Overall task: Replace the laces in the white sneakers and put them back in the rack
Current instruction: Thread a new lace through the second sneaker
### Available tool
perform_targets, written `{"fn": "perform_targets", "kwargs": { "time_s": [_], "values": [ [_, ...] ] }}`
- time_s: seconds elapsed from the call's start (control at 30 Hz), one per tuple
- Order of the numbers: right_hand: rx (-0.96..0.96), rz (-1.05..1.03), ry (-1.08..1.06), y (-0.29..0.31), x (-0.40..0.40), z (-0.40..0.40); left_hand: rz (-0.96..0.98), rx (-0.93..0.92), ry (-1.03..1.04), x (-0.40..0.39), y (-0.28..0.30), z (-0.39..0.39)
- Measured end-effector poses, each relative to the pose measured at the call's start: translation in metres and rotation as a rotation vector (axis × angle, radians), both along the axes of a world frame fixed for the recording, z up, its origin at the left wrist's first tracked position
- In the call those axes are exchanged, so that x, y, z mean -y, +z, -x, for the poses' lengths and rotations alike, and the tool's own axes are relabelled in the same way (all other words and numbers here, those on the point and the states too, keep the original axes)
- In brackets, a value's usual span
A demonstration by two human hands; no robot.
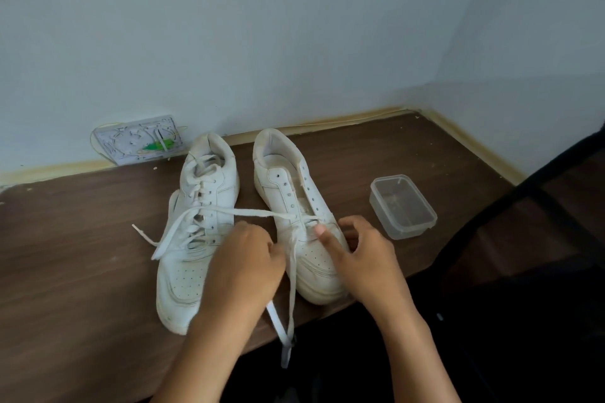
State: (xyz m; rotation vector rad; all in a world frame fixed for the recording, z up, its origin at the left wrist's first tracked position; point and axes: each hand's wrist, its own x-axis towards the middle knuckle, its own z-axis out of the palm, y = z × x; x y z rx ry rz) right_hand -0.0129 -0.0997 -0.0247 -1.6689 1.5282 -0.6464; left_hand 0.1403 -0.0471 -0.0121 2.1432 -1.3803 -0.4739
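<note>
Two white sneakers stand side by side on a dark wooden table (82,255), toes toward me. The left sneaker (199,226) is fully laced. The right sneaker (294,199) has most eyelets bare, with a white lace (252,213) threaded through the lowest ones. One end of that lace runs left across the laced shoe, the other hangs over the table's front edge. My left hand (245,268) pinches the lace beside the right sneaker's toe. My right hand (363,258) rests on the right sneaker, its thumb pressing near the lowest eyelets, fingers curled round the shoe's side.
A clear, empty plastic container (403,206) sits right of the sneakers. A wall socket plate (139,140) with a green mark is low on the wall behind. The table meets the wall at the back and right. A dark chair (523,255) stands at the right.
</note>
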Motion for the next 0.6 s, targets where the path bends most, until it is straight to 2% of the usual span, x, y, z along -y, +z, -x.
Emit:
{"fn": "perform_targets", "kwargs": {
  "time_s": [0.07, 0.17, 0.23, 0.3, 0.43, 0.6],
  "values": [
    [0.017, 0.04, -0.028, -0.001, 0.001, 0.0, 0.052, -0.186, 0.006, -0.001, 0.007, -0.009],
    [0.069, 0.14, -0.08, 0.001, 0.001, -0.003, 0.134, -0.592, -0.01, 0.001, 0.009, -0.018],
    [0.153, 0.198, -0.086, 0.004, 0.003, -0.006, 0.167, -0.717, -0.053, 0.002, 0.01, -0.017],
    [0.283, 0.162, -0.027, 0.008, 0.003, -0.008, 0.202, -0.723, -0.095, 0.004, 0.01, -0.015],
    [0.548, 0.011, 0.103, 0.013, 0.0, -0.017, 0.255, -0.605, -0.194, 0.006, 0.011, -0.01],
    [0.763, -0.039, 0.029, 0.014, 0.0, -0.024, 0.31, -0.53, -0.252, 0.008, 0.009, -0.007]
  ]
}}
